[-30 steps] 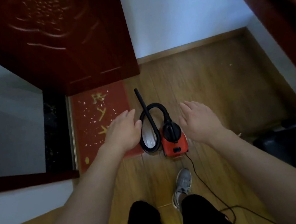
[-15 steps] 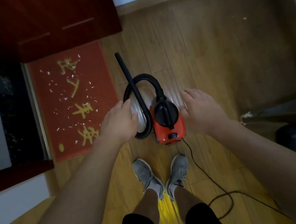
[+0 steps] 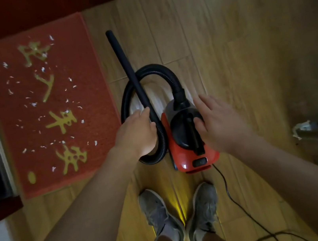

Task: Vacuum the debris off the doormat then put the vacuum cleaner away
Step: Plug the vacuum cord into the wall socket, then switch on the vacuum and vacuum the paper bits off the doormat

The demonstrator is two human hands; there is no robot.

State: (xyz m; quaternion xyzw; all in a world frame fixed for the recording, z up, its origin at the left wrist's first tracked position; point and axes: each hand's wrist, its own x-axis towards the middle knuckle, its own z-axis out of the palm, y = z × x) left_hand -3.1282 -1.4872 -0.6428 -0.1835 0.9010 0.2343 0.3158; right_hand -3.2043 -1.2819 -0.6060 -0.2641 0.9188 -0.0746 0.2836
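At pickup, my left hand [image 3: 135,136] and right hand [image 3: 220,123] hover spread and empty over the red canister vacuum [image 3: 191,157]; next I'd grip its wand [image 3: 128,71] for the littered doormat [image 3: 87,69].

Head camera looks nearly straight down at floor [image 3: 228,63]

Both arms stretch downward, left grip [image 3: 135,137] and right grip [image 3: 220,123] apparently loose-fingered.

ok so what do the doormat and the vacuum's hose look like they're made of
Doormat: seemingly coarse synthetic fibre, matte red, going by its grainy surface. Hose: likely flexible black plastic, faintly glossy, with fine ribs along its curve.
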